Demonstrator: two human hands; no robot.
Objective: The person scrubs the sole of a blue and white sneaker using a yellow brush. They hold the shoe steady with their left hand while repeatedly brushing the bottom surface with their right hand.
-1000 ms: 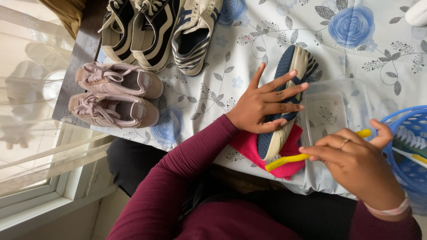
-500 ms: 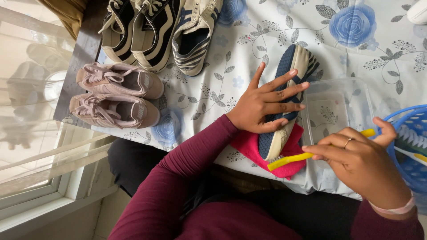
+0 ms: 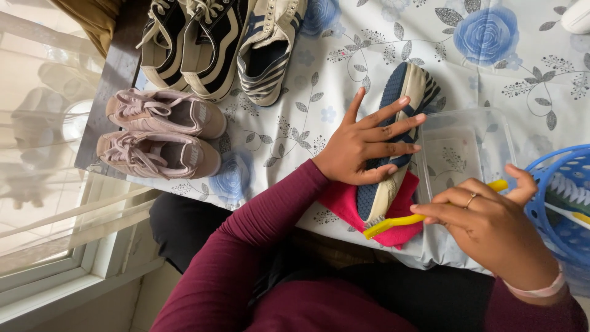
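- Navy shoe [image 3: 402, 98] lies sole-up on the worktop [image 3: 491, 74], heel end resting on a pink cloth [image 3: 339, 206], toe pointing away from the person.
- Left hand [image 3: 362, 144] is pressed flat on the sole, fingers [image 3: 393, 130] spread wide apart, thumb hooked round the near edge. A pin-down, not a pinch.
- Right hand [image 3: 491, 224] has its fingers closed round a yellow brush [image 3: 393, 224], handle running through the grip; the near end sits just beside the shoe's heel. Bristles not visible from here.
- Handling guess, shoe: light, rubber sole stiff enough to take a push, upper soft and collapsible. Lying on its upper it looks likely to rock or roll, hence the flat palm. Best hold looks like mid-sole from above, or clamping the side walls at the waist.
- Cloth underneath probably adds friction; the printed worktop cover looks slick.
- Brush: light, rigid plastic, thin handle. May get slippery if wet; a grip closer to the head would give more control.
- Clear plastic tub [image 3: 461, 154] sits just right of the shoe; contents hard to tell.
- Blue basket [image 3: 547, 197] at the right edge, holding another brush.
- Pink sneakers [image 3: 163, 132] and black-and-white sneakers [image 3: 203, 43] lie well apart to the left.
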